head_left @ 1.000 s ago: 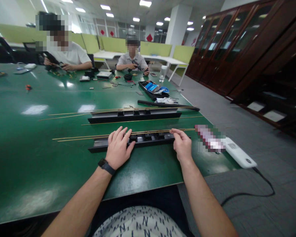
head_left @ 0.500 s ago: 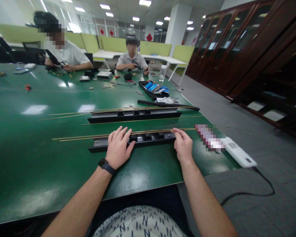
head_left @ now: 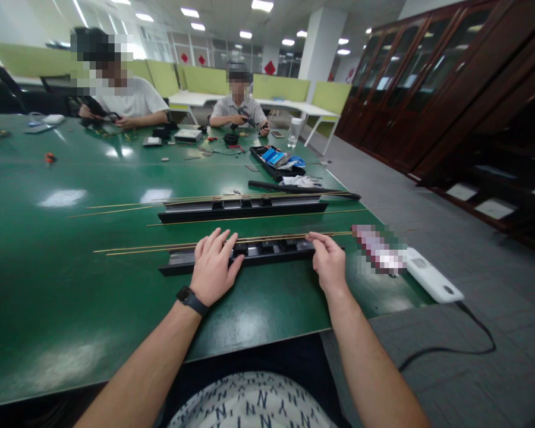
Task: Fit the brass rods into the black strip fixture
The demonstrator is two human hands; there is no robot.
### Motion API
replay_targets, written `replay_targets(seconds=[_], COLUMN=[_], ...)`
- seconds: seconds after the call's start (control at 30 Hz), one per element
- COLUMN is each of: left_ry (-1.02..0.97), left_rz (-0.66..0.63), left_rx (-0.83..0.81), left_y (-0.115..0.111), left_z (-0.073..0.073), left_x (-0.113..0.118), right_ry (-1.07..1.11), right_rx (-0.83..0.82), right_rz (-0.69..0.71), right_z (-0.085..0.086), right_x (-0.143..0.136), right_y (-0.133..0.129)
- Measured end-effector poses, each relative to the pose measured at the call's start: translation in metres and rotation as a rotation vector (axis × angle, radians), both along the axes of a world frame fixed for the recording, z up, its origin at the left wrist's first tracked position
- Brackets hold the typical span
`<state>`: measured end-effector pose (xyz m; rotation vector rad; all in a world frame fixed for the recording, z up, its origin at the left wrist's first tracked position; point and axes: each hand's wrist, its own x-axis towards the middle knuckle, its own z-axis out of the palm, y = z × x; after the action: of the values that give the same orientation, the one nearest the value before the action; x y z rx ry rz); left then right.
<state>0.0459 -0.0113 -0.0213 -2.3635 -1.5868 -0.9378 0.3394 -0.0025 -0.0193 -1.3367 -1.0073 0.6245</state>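
A long black channel-shaped rail (head_left: 267,257) lies on the green table in front of me, with dark blocks inside it. Thin brass-coloured rods (head_left: 147,248) run along its far side and stick out past its left end. My left hand (head_left: 214,261) rests flat across the rail and rods, fingers spread. Near the rail's right end, my right hand (head_left: 327,258) is closed, thumb and forefinger pinched at the rods; the fingertips partly hide what they grip. Behind lies a second black rail (head_left: 245,210) with more thin rods on and beside it.
A dark bar (head_left: 303,189), white gloves (head_left: 301,181) and a black tray (head_left: 267,163) with blue packets lie farther back. At right are a blurred-out flat object (head_left: 377,248) and a white power bank (head_left: 432,276) with a cable. Two people sit across the table (head_left: 93,309).
My right hand has shifted slightly left along the rods, still pinched. My left hand stays nearly where it was. The person at far left has leaned a little to the right.
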Motion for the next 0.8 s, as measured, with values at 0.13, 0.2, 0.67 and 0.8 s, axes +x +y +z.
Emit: replay_targets(seconds=[0.13, 0.2, 0.67, 0.8], left_ry=[0.006, 0.010, 0.006, 0.000], left_rz=[0.004, 0.004, 0.002, -0.001], left_rx=[-0.003, 0.001, 0.010, 0.011], left_y=[-0.0002, -0.0001, 0.0001, 0.0005], left_z=[0.0005, 0.0004, -0.0006, -0.0015], left_x=[0.0003, 0.0003, -0.0001, -0.0003], right_ry=[0.057, 0.054, 0.030, 0.023], right_rx=[0.014, 0.016, -0.001, 0.001], right_rz=[0.029, 0.032, 0.109, 0.095], right_z=[-0.0016, -0.0026, -0.0038, -0.0046], right_x=[0.0011, 0.0018, 0.0013, 0.0021], right_y=[0.0006, 0.0011, -0.0001, 0.0005])
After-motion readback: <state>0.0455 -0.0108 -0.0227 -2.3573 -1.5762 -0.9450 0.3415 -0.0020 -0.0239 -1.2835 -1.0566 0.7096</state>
